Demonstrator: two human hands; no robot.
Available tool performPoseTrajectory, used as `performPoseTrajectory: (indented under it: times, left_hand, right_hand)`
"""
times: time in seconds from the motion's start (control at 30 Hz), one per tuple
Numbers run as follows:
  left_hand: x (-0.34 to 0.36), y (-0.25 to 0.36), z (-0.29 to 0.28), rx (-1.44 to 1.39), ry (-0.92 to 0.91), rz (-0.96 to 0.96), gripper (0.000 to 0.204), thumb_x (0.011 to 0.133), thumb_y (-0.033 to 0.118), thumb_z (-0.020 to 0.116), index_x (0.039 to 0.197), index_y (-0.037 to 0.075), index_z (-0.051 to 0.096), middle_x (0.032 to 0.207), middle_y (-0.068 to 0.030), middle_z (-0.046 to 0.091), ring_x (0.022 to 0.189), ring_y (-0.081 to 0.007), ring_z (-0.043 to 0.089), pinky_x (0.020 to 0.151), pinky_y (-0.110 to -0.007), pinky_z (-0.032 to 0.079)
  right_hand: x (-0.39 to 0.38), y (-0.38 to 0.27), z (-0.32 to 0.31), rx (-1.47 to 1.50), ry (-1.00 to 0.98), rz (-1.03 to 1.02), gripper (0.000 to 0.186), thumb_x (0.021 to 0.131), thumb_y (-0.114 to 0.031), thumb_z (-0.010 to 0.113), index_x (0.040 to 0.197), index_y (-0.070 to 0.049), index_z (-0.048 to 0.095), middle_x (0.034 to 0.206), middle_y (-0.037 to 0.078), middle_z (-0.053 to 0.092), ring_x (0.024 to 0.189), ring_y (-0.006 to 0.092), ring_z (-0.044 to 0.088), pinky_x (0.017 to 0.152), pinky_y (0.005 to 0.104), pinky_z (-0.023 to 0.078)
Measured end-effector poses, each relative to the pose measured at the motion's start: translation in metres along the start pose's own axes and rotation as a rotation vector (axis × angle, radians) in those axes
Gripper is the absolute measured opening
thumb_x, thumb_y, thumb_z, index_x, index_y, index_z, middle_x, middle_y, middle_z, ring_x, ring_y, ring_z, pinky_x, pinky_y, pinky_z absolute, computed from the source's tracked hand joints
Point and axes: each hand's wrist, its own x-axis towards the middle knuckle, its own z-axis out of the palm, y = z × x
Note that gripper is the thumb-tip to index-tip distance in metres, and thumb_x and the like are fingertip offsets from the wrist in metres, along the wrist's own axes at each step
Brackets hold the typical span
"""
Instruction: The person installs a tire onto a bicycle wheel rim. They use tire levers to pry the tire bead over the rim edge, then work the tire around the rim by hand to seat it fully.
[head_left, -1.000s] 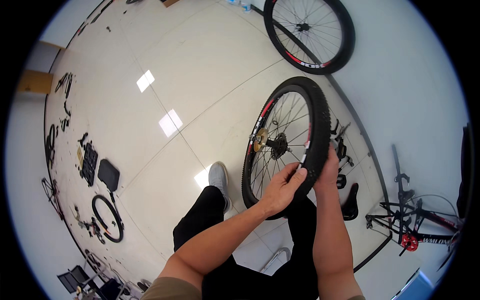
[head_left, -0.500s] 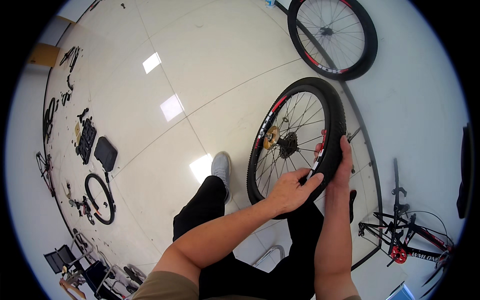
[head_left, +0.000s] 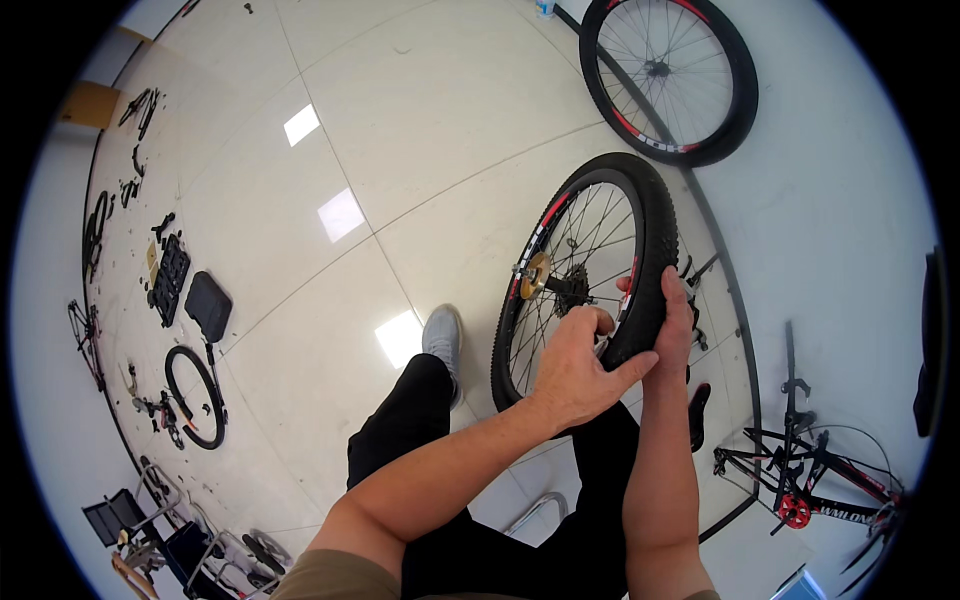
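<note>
A bicycle wheel [head_left: 585, 270] stands upright on the floor [head_left: 400, 150], its knobby black tyre on a red-and-black rim, thin spokes running to a hub with a gold disc. The right hand [head_left: 675, 330] clamps its fingers over the tyre's near edge. Just left of them, the left hand [head_left: 575, 365] curls its fingers around the rim among the spokes.

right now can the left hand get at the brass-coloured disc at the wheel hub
Probably yes. The left hand is already at the spokes by the rim of the wheel, and the disc sits on the near side of the hub with nothing covering it. The right hand grips the tyre, off to the side.
</note>
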Motion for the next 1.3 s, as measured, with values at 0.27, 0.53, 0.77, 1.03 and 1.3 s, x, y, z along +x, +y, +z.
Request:
performPoseTrajectory:
  times: [0.27,0.53,0.77,1.03,1.3]
  left_hand:
    - [0.01,-0.018,0.009,-0.253,-0.071,-0.143,0.049,0.1,0.044,0.057,0.123,0.001,0.065,0.104,-0.0185,0.072,0.1,-0.0315,0.068,0.089,-0.038,0.051]
    - [0.023,-0.019,-0.002,-0.435,-0.284,-0.306,0.046,0.105,0.036,0.052,0.13,-0.001,0.06,0.105,-0.0143,0.071,0.096,-0.0201,0.067,0.086,-0.032,0.051]
    - [0.028,-0.017,-0.013,-0.686,-0.478,-0.48,0.038,0.108,0.039,0.05,0.131,0.009,0.057,0.095,0.0042,0.06,0.082,-0.0052,0.053,0.072,-0.023,0.044]
    - [0.03,-0.027,-0.015,-0.897,-0.474,-0.578,0.026,0.103,0.032,0.064,0.12,0.014,0.06,0.091,0.0082,0.06,0.073,-0.0011,0.051,0.06,-0.02,0.04]
    - [0.032,-0.034,-0.017,-0.82,-0.395,-0.604,0.027,0.096,0.036,0.073,0.108,0.012,0.064,0.094,0.0066,0.063,0.08,-0.0025,0.054,0.064,-0.022,0.037]
  right_hand:
    - [0.002,0.002,-0.004,0.049,0.008,-0.02,0.03,0.098,-0.03,0.064,0.098,-0.001,0.072,0.085,0.003,0.07,0.068,0.0107,0.063,0.062,0.0252,0.05]
    - [-0.002,-0.001,0.0,0.053,0.051,-0.004,0.029,0.097,-0.031,0.066,0.097,-0.002,0.072,0.082,0.003,0.07,0.066,0.0104,0.064,0.059,0.0252,0.05]
    - [0.0,0.0,-0.01,-0.014,0.001,-0.006,0.032,0.095,-0.033,0.07,0.095,0.0,0.07,0.08,0.005,0.069,0.064,0.0121,0.064,0.058,0.0268,0.051]
    - [0.002,0.007,-0.019,0.0,-0.034,-0.006,0.034,0.091,-0.031,0.076,0.099,0.001,0.07,0.086,0.005,0.07,0.068,0.0123,0.065,0.061,0.027,0.053]
    - [-0.004,-0.001,-0.009,0.006,-0.078,0.057,0.031,0.086,-0.024,0.078,0.102,0.001,0.07,0.089,0.005,0.07,0.071,0.0127,0.066,0.064,0.0277,0.054]
